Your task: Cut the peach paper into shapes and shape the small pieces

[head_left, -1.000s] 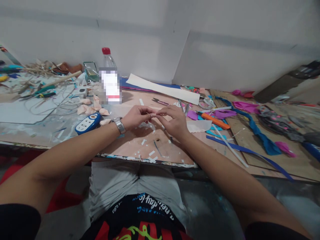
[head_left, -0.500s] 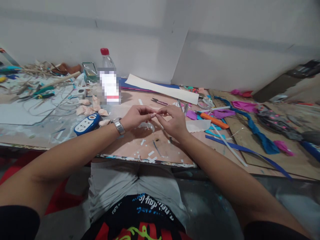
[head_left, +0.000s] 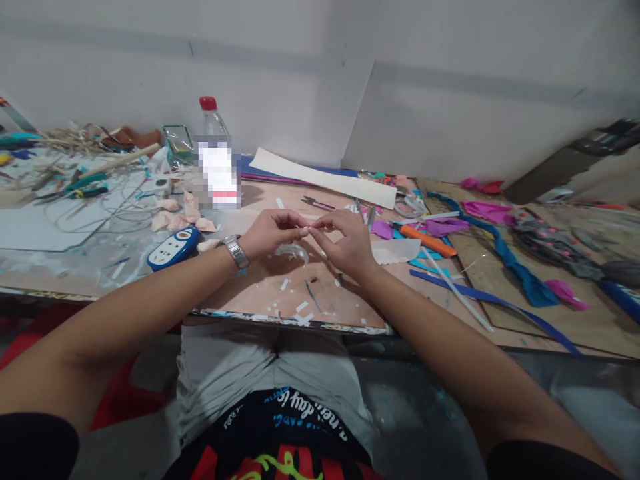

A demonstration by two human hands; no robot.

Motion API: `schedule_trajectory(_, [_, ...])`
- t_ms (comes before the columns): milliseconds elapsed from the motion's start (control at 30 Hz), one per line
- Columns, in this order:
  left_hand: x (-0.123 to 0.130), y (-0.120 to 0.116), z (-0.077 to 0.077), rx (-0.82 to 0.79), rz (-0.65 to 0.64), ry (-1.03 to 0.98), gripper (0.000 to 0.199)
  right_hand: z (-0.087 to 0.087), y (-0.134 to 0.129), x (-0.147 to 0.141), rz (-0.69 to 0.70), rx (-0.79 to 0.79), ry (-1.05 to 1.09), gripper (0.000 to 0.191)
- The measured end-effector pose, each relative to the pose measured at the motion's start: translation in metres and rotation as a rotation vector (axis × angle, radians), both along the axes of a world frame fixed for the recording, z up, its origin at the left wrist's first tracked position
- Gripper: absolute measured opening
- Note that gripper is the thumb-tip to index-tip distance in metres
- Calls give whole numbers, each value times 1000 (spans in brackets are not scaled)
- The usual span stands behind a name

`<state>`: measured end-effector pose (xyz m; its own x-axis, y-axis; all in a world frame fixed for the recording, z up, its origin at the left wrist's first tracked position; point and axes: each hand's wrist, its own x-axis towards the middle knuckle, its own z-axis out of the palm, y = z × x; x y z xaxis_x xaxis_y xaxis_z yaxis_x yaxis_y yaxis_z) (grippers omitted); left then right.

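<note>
My left hand (head_left: 273, 231), with a metal watch (head_left: 235, 252) at the wrist, is closed in a pinch over the worktable. Opposite it, my right hand (head_left: 347, 241) pinches too, and the fingertips of both meet. Whatever sits between them is too small and hidden to make out. Under the hands lie a clear curled strip of plastic (head_left: 294, 252) and small white paper scraps (head_left: 302, 307). Beside my right hand are a pale strip of paper (head_left: 397, 251) and an orange utility knife (head_left: 427, 240). Beyond the hands lies a pair of thread snips (head_left: 317, 203).
A blue-and-white power strip (head_left: 174, 248) and peach crumpled pieces (head_left: 190, 208) lie left of my hands. A red-capped bottle (head_left: 213, 120) stands behind, partly covered by a pixelated patch. Blue twisted fabric (head_left: 505, 250) and blue ribbon (head_left: 495, 303) spread right. Green-handled pliers (head_left: 89, 183) lie far left.
Both hands stay fingertip to fingertip in nearly the same place, with only slight finger movement. The view has shifted very slightly.
</note>
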<state>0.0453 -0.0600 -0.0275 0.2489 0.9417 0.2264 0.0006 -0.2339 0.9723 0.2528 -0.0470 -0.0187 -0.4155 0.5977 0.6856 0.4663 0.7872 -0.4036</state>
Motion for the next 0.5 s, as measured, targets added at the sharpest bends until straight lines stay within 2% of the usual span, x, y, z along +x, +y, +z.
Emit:
schedule_trajectory(167, [-2,1,0,25,-3,37,35,0,0,1,7,-3,-12,15])
schedule_trajectory(500, [-1,0,-5,100,-55,87,41,-4,2,0,-17,-21,12,25])
